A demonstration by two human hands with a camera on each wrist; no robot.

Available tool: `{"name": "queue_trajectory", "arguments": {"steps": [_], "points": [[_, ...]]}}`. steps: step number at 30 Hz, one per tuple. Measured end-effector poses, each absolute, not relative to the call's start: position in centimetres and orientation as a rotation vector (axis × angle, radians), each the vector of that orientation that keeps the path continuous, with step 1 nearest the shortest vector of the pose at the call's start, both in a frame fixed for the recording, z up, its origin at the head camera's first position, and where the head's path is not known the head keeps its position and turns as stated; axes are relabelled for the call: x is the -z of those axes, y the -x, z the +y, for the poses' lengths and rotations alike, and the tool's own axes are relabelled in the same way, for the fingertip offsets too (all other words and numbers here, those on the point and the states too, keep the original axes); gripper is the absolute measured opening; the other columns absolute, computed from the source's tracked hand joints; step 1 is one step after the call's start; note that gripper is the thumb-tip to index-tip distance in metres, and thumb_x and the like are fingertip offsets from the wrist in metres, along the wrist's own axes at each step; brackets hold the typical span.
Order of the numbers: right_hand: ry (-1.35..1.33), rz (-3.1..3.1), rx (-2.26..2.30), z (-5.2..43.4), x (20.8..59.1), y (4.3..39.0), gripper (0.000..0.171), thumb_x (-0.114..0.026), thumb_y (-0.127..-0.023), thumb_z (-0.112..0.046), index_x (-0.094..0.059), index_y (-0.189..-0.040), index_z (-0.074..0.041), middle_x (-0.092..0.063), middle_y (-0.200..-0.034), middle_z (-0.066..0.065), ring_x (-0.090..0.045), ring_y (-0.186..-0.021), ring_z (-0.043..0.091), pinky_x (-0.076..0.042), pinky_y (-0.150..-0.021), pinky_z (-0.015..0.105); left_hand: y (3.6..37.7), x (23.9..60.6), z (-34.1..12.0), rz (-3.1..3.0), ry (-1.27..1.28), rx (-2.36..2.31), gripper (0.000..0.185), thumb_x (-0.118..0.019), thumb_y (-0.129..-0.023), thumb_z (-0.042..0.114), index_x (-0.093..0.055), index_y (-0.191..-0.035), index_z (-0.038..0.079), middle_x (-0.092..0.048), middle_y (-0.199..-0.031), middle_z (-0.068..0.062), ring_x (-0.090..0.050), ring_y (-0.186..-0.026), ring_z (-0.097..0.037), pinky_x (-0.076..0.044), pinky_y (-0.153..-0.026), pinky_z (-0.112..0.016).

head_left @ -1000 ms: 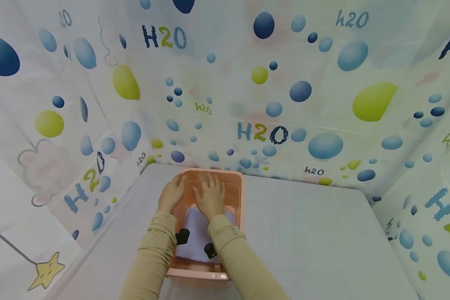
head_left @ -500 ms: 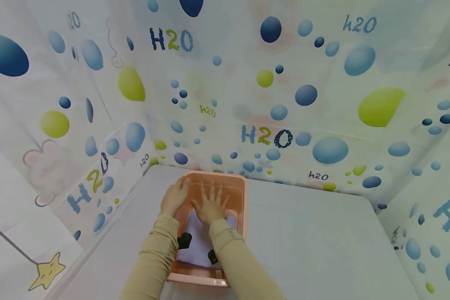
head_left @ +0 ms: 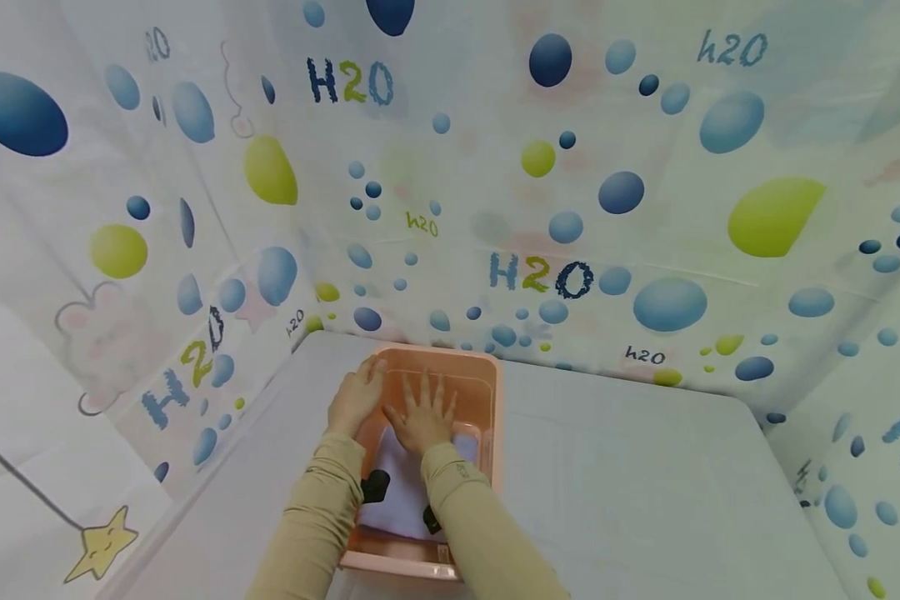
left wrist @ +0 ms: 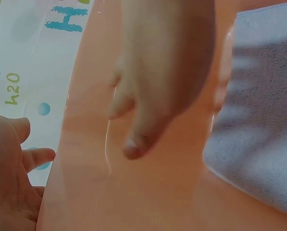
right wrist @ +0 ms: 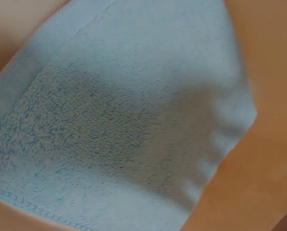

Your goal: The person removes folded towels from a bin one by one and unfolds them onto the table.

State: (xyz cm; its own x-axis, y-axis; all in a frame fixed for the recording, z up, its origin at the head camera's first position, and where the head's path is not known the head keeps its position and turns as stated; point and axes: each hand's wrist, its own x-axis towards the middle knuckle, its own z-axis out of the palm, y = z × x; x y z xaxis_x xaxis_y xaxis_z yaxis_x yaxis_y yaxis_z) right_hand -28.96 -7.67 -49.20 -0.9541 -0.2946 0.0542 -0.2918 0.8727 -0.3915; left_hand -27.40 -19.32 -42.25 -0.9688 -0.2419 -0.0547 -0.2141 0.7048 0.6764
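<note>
A pink plastic basin (head_left: pixel 489 400) stands on a white table, and a light blue towel (head_left: pixel 399 492) lies in its near half. My right hand (head_left: pixel 422 412) lies flat inside the basin with its fingers spread, at the towel's far edge. My left hand (head_left: pixel 356 398) rests on the basin's left rim with its fingers fairly straight. In the left wrist view the right hand (left wrist: pixel 167 72) hangs over the basin floor (left wrist: pixel 148 192), with the towel (left wrist: pixel 259 120) to its right and the left hand (left wrist: pixel 8 168) at the lower left. The right wrist view shows only the towel (right wrist: pixel 124 120) and the basin (right wrist: pixel 268 72).
The white table (head_left: pixel 645 483) stretches to the right of the basin. A curtain printed with bubbles and "H2O" (head_left: pixel 570 167) closes in the back and both sides. Black wrist cameras (head_left: pixel 377 485) sit on both sleeves above the towel.
My right hand has slid a little back from the basin's far wall toward the towel, and its fingers have spread wider. The left hand stays on the rim.
</note>
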Motion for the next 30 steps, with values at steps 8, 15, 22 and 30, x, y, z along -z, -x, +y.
{"name": "queue_trajectory", "arguments": {"steps": [8,15,22,30], "points": [[0.479,2.947,0.438,-7.8,50.2,29.0,0.067,-0.037,-0.090,-0.063,-0.022,-0.148,-0.034,-0.008,-0.159,0.002,0.000,-0.146,0.033,-0.005,-0.115,0.058,27.1,42.4,-19.4,-2.867,-0.374,1.109,0.059,-0.022,-0.099,0.048,-0.027,-0.147,0.013,-0.037,-0.141,-0.030,-0.037,-0.130,-0.046,-0.032,-0.103,-0.061],[0.481,2.917,0.379,-8.2,50.7,28.9,0.067,-0.041,-0.088,-0.064,-0.031,-0.145,-0.032,-0.019,-0.157,0.002,-0.010,-0.146,0.031,-0.007,-0.115,0.058,26.9,41.8,-19.3,-2.859,-0.377,1.075,0.060,-0.023,-0.099,0.047,-0.029,-0.146,0.011,-0.039,-0.140,-0.030,-0.039,-0.128,-0.045,-0.033,-0.102,-0.061],[0.473,2.841,0.318,-7.9,49.9,27.2,0.065,-0.042,-0.089,-0.062,-0.033,-0.145,-0.029,-0.027,-0.155,0.003,-0.018,-0.145,0.029,-0.013,-0.115,0.055,26.9,42.1,-19.1,-2.839,-0.358,1.108,0.060,-0.025,-0.099,0.047,-0.030,-0.146,0.010,-0.039,-0.140,-0.030,-0.038,-0.129,-0.046,-0.032,-0.103,-0.061],[0.428,2.748,0.316,-7.7,49.4,26.2,0.071,-0.043,-0.087,-0.064,-0.029,-0.147,-0.027,-0.022,-0.156,0.005,-0.018,-0.144,0.032,-0.012,-0.114,0.056,26.4,41.7,-18.8,-2.837,-0.381,1.089,0.059,-0.025,-0.099,0.047,-0.029,-0.146,0.012,-0.040,-0.140,-0.030,-0.040,-0.128,-0.046,-0.034,-0.101,-0.062]]}}
